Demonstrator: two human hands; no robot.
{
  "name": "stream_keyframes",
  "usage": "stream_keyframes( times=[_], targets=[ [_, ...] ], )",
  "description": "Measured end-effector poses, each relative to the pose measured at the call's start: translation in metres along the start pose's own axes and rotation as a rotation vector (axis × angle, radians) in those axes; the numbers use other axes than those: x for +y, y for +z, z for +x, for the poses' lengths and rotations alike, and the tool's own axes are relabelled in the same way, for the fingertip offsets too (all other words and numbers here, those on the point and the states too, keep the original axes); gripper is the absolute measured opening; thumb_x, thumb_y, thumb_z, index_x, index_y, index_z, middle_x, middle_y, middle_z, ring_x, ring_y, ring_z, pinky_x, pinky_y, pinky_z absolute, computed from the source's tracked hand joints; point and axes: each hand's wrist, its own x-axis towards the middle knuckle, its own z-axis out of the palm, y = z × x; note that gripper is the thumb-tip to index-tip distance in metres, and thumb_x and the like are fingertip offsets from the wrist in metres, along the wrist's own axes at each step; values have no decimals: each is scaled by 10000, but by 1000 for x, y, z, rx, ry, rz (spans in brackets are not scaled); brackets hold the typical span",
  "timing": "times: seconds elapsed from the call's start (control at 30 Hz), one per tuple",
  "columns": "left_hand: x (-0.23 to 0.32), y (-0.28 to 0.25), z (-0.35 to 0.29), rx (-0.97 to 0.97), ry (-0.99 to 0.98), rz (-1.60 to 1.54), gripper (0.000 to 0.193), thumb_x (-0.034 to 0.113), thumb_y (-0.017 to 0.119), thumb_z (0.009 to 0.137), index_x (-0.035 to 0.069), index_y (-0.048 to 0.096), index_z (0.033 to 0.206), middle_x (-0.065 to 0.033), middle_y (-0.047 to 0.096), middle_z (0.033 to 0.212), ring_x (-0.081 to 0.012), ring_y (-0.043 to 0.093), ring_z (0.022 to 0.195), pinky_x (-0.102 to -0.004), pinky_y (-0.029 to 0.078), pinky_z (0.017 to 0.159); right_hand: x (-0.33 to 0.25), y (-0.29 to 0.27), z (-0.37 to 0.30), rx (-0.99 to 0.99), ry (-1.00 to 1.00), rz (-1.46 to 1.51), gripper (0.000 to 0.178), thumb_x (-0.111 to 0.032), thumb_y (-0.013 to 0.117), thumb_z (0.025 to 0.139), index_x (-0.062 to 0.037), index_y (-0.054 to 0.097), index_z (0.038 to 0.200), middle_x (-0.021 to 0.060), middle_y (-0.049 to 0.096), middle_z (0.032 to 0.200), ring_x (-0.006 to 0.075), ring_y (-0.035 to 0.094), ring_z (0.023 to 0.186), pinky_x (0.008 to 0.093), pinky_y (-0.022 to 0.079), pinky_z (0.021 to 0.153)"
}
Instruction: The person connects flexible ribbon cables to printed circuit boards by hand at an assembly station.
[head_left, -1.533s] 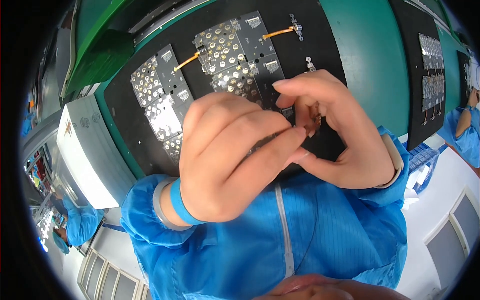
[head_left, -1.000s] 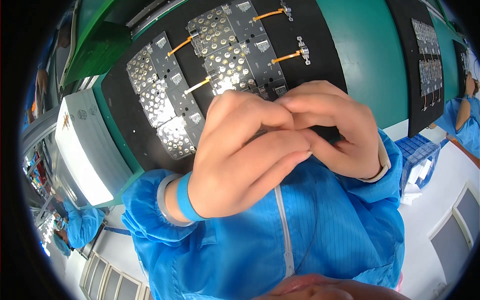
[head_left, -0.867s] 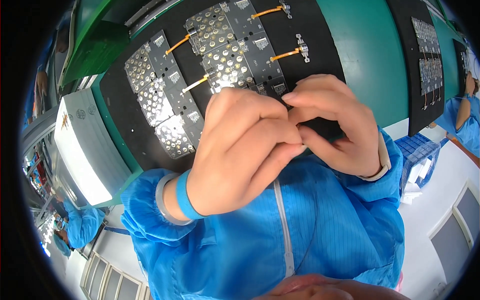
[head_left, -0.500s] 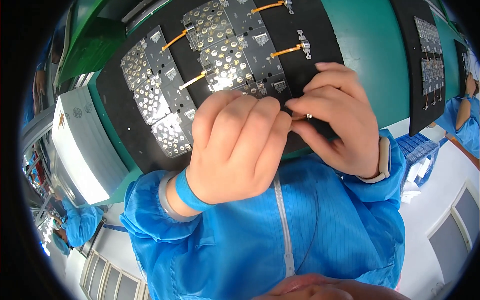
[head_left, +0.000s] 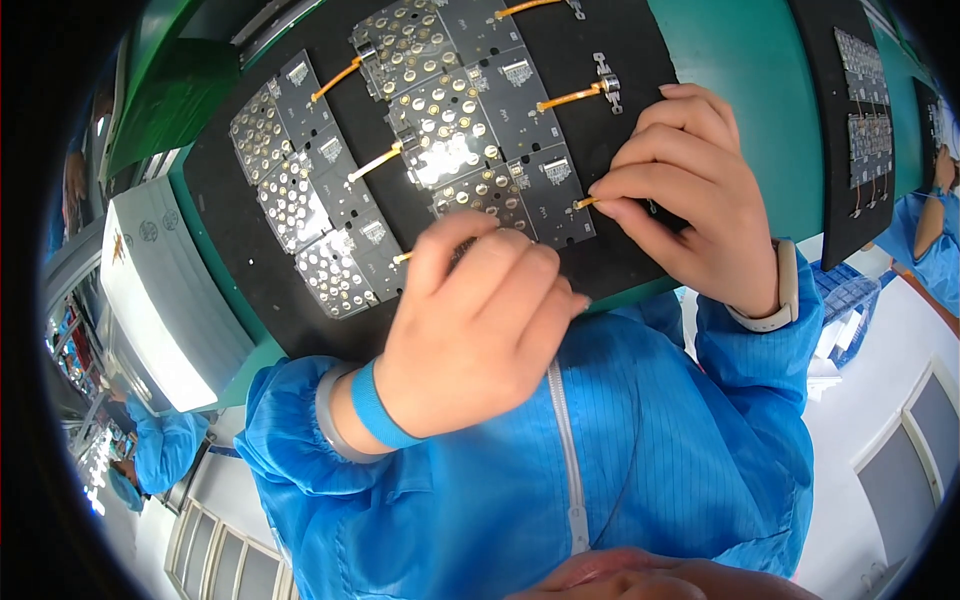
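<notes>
Black mat (head_left: 640,45), on a green table (head_left: 730,60): bears two columns of dark circuit boards, three to a column, with silver dots and orange ribbon cables. Lowest board of the right column (head_left: 545,205): lies flat on the mat, partly beneath the left hand. Right hand (head_left: 690,205): thumb and forefinger pinch an orange ribbon cable (head_left: 586,203) at that board's right edge; other fingers bent. Left hand (head_left: 475,315): fingers curled over the board's lower left part; whether it grips anything cannot be told. Blue lattice basket (head_left: 845,290), beyond the right wrist: white pieces (head_left: 838,328) show at its near end; whether all lie inside cannot be told. White carton (head_left: 170,300), left of the mat: contents hidden. Second black mat (head_left: 817,60), far right: carries further dark boards (head_left: 868,145) with cables.
</notes>
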Motion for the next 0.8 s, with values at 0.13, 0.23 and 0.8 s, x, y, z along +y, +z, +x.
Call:
stream_keyframes(
  times=[0.13,0.23,0.8],
  targets=[
    [-11,7,-2,93,-8,273,302,102,600,654,-12,635,931,-103,580,966,-224,547,924,-396,447,848,0,3,0,7,-5,-5,138,-70,745,667,-70,674,786,49,610,813,238,550,886,443,375,958],
    [-13,11,-2,80,-20,395,351,122,572,685,-13,633,1003,-101,571,1006,-218,545,937,-391,446,853,0,4,0,10,-7,-19,131,-74,747,670,-73,676,781,50,613,810,233,556,887,449,374,960],
    [-5,11,3,-5,-52,469,420,124,568,706,81,645,1117,-74,558,1001,-216,551,883,-393,435,856,-2,2,0,-5,-9,-57,132,-81,742,649,-78,674,762,39,612,789,233,558,870,473,369,962]
  ],
)
